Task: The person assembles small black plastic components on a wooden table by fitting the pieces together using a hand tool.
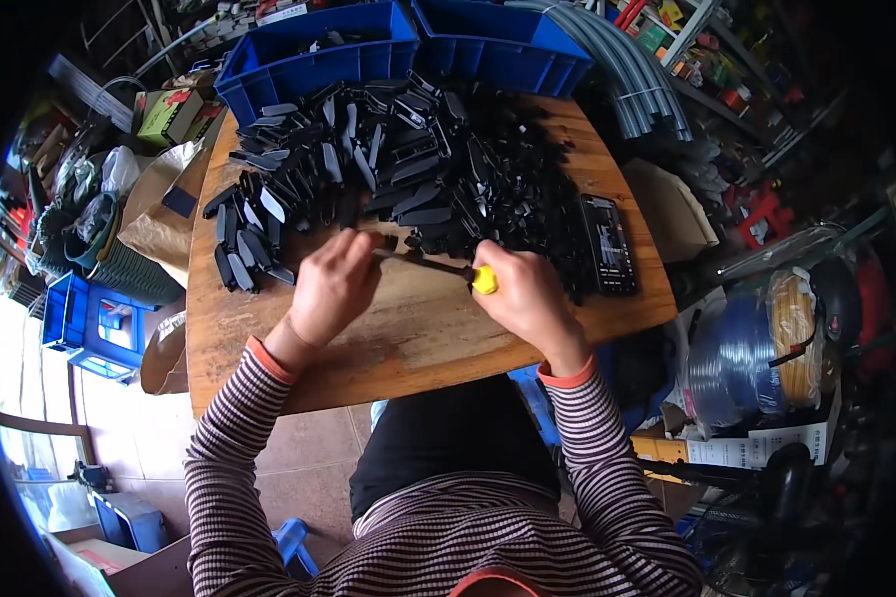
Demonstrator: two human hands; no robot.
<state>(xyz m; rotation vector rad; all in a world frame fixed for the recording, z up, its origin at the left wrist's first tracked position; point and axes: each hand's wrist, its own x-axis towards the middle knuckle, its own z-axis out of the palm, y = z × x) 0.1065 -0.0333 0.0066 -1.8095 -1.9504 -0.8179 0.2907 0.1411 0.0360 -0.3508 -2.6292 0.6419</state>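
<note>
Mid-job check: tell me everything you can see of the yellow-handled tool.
The yellow-handled tool is held in the right hand, which hides much of it. A short, blunt, bright yellow part shows, apparently plastic, at that hand's left side, over the wooden table. A slender dark length runs from beside it toward the left hand; whether that is its shaft or a separate piece, I can't tell. Its tip isn't distinguishable.

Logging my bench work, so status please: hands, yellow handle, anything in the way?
Right hand gripping yellow handle. Left hand at dark piece between hands, grip unclear. Black parts heaped just beyond, phone to their right.
</note>
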